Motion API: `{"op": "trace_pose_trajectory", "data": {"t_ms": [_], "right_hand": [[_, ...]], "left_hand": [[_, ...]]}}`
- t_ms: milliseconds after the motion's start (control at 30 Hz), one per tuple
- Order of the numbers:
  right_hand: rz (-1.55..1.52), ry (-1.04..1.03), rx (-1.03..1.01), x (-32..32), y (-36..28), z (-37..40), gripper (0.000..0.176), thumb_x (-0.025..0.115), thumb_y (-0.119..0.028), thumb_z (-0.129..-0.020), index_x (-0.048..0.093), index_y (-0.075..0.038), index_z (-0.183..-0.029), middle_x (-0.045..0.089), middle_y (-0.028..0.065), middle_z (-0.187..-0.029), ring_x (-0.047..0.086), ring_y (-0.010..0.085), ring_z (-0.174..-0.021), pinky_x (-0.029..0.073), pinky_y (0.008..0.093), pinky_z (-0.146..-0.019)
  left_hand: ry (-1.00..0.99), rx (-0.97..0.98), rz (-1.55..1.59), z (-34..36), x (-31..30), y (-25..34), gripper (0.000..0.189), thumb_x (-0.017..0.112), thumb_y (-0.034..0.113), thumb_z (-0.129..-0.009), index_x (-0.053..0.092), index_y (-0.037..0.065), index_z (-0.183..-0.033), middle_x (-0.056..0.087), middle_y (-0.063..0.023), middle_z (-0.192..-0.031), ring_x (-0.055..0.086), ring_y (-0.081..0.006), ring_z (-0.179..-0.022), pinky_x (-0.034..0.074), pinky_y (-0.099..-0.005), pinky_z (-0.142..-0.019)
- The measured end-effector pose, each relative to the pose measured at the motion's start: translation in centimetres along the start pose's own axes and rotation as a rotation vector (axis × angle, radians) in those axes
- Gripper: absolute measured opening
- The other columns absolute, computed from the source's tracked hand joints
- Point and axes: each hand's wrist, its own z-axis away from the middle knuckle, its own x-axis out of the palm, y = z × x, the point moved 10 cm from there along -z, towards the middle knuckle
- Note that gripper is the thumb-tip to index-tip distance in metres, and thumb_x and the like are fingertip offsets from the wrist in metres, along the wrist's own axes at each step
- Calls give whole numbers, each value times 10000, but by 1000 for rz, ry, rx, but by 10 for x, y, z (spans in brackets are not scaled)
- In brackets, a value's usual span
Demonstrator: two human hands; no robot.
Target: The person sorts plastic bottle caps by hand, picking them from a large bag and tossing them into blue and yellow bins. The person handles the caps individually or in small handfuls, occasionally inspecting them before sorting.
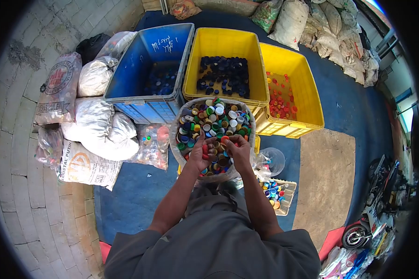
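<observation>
A round container lined with pale plastic (pixel 173 135) stands in front of me, heaped with mixed bottle caps (pixel 219 122) in white, green, blue, gold, red and black. Over the near half of the heap, my left hand (pixel 199 156) is curled around a few red bottle caps (pixel 205 149). Just to its right, my right hand (pixel 239 152) pinches an orange-red bottle cap (pixel 225 139) between thumb and fingers. Both hands are close together, right above the loose caps.
Behind the container are a blue crate (pixel 146 100) with blue caps, a yellow crate (pixel 226 39) with dark blue caps and another yellow crate (pixel 307 93) with red caps. Stuffed sacks (pixel 95 118) crowd the left. At right sit a clear tub (pixel 273 160) and a cap-filled basket (pixel 291 190).
</observation>
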Motion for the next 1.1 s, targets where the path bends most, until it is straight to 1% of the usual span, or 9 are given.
{"op": "trace_pose_trajectory", "data": {"t_ms": [133, 233, 433, 533, 633, 767, 867, 1033, 1100], "right_hand": [[-360, -52, 134, 4, 10, 3, 262, 626, -124, -883, 592, -46, -1132, 586, 22, -823, 480, 76, -580, 352, 198, -487], [-693, -79, 287, 1, 24, 7, 326, 550, -143, -889, 551, -41, -1199, 581, 55, -939, 527, 118, -681, 389, 230, -504], [-1022, 50, 322, -8, 11, 12, 402, 465, -122, -836, 513, -10, -1220, 596, 127, -1055, 604, 276, -897, 519, 383, -759], [-1018, 51, 241, -17, 1, 14, 458, 451, -62, -764, 492, 4, -1215, 576, 161, -1134, 579, 317, -1029, 474, 459, -923], [-1139, 38, 171, -31, 3, 12, 543, 433, 30, -684, 474, -7, -1225, 556, 179, -1160, 544, 319, -1086, 435, 483, -972], [-1014, 218, 161, -72, 20, 8, 676, 376, 168, -627, 407, -24, -1274, 517, 172, -1181, 524, 304, -1100, 429, 481, -981], [-952, 344, 103, -104, 11, 9, 681, 380, 178, -642, 372, -23, -1292, 488, 158, -1183, 523, 292, -1071, 433, 464, -976], [-871, 503, -1, -175, -1, -4, 658, 367, 193, -670, 361, -13, -1295, 458, 154, -1129, 501, 275, -1019, 445, 444, -963], [-887, 522, -5, -193, -10, -12, 675, 369, 195, -659, 355, -11, -1302, 457, 161, -1123, 495, 280, -1005, 441, 450, -968]], "left_hand": [[-3, 22, 86, -3, -6, -1, 385, 555, 373, -954, 602, 0, -1039, 622, -64, -860, 613, -162, -732, 544, -242, -597], [-41, 72, 166, -5, -1, 1, 352, 505, 290, -967, 591, -34, -1073, 642, -124, -961, 642, -249, -868, 574, -350, -765], [-203, 28, 342, -11, 20, -9, 362, 449, 24, -813, 540, -55, -1154, 598, -179, -1118, 572, -319, -1071, 442, -462, -1008], [-220, -9, 380, -16, 33, -18, 469, 432, -35, -722, 515, -51, -1183, 563, -196, -1181, 527, -334, -1138, 396, -469, -1051], [-193, 37, 355, -33, 35, -30, 486, 432, -33, -711, 505, -46, -1191, 552, -196, -1178, 501, -344, -1162, 375, -478, -1064], [-136, -40, 232, -51, 48, -57, 496, 418, -129, -647, 510, -16, -1121, 529, -169, -1108, 498, -348, -1123, 368, -471, -1076], [6, -58, 217, -68, 65, -75, 524, 419, -136, -624, 506, -2, -1123, 515, -157, -1104, 499, -338, -1107, 387, -468, -1052], [-50, -122, 176, -118, 104, -111, 372, 479, -88, -650, 530, 58, -989, 517, -104, -982, 503, -279, -930, 427, -396, -914], [13, -115, 80, -145, 115, -129, 386, 470, -106, -666, 504, 32, -1025, 496, -141, -1021, 492, -300, -964, 435, -424, -918]]}}
